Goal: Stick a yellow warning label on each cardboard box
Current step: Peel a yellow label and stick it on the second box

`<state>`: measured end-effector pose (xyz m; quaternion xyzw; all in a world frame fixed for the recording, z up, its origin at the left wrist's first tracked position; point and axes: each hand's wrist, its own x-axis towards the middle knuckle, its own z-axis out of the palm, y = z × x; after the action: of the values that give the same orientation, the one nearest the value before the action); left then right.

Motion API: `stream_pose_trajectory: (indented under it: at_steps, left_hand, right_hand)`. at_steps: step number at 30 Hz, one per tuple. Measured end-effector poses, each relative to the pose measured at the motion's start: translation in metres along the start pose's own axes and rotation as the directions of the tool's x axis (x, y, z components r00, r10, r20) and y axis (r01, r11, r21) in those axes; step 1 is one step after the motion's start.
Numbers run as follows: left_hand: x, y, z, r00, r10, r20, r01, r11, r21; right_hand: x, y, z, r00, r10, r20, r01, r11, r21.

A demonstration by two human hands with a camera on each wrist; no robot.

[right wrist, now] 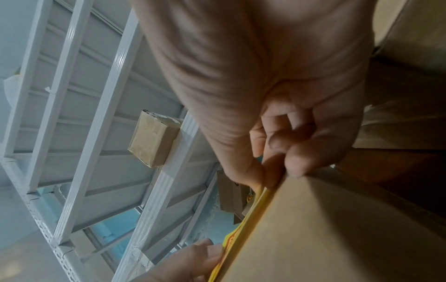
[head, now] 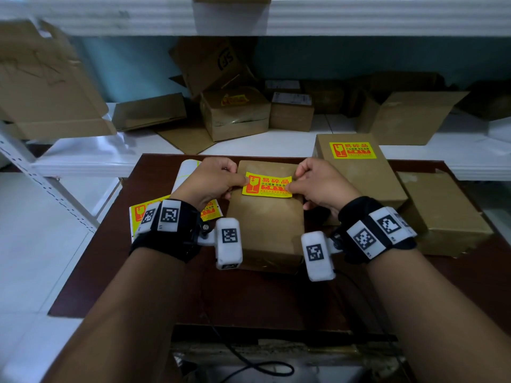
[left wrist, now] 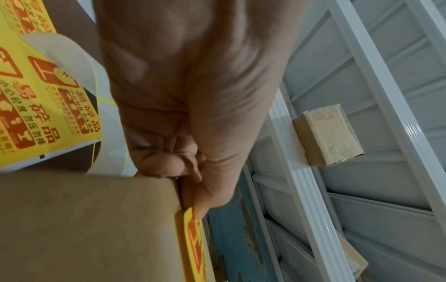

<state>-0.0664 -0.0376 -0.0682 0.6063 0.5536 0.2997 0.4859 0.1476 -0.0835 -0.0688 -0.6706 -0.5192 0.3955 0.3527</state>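
A yellow warning label with red print is stretched just over the far part of a plain cardboard box at the middle of the dark table. My left hand pinches the label's left edge between thumb and fingers. My right hand pinches its right edge. Whether the label touches the box top I cannot tell. A second box to the right carries a yellow label. A third plain box sits at the far right.
Sheets of yellow labels and a curled white backing sheet lie left of the middle box. White shelving behind and left holds several more cardboard boxes. A black cable hangs below the table's near edge.
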Motion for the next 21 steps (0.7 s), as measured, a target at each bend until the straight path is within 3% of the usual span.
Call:
stream_pose_trajectory:
  at_steps: [21]
  left_hand:
    - [0.001,0.0054,0.009,0.997,-0.021,-0.072,0.029,0.995,0.101]
  right_hand:
    - [-0.001,-0.0011,-0.001,0.999,0.035,-0.002,-0.035,0.999,-0.004]
